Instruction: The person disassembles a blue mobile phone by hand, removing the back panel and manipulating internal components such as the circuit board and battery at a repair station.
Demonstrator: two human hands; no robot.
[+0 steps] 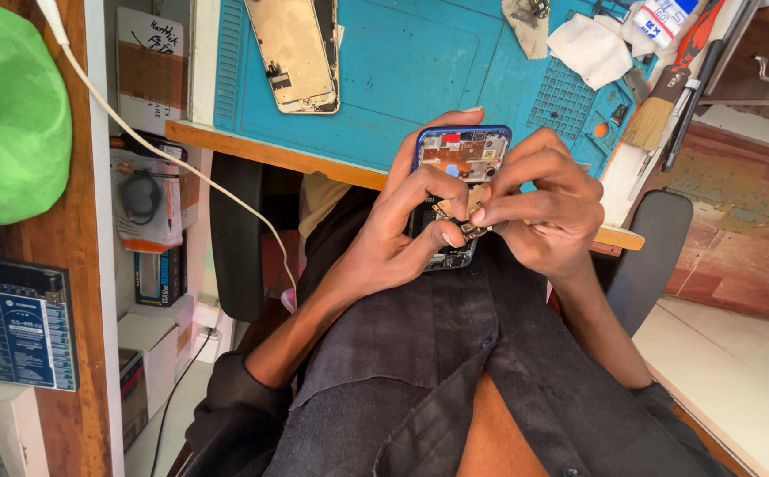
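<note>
At the far left lies a green bag [9, 115], and a white cable [163, 155] runs down from the top edge past the shelf. On the blue mat [402, 79] rests a phone back panel [296, 53], its long axis nearly up and down in the picture, a little tilted.

The left hand [402, 234] holds an opened phone [460, 155] from the left side, in front of the black shirt [437, 371] and just below the edge of the mat. The fingers are closed around the phone frame and the thumb lies across its lower part. The phone's long axis goes up and down in the picture; its blue top end points away from the person, toward the mat, and the inner boards face the camera.

The right hand [548, 208] touches the phone from the right. Its thumb and first finger are pressed together on a small part [471, 228] over the middle of the phone.

To the right, on the mat's corner, lie a white cloth [590, 49] and a brush [658, 110].
</note>
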